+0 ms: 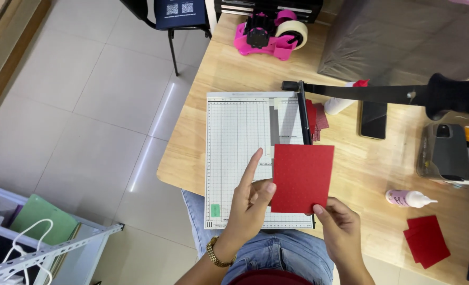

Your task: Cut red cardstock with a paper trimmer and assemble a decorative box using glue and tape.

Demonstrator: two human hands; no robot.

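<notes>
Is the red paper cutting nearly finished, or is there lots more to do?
Some looks done: cut red paper pieces lie on the wooden table, and red scraps sit beside the grey grid paper cutter. In hand: the left hand and right hand hold a square red card sheet over the cutter, whose black blade arm is raised. That sheet looks uncut, so at least one cut remains.

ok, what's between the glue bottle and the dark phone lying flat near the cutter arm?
Head view: only bare wooden table lies between the glue bottle and the dark phone.
</notes>
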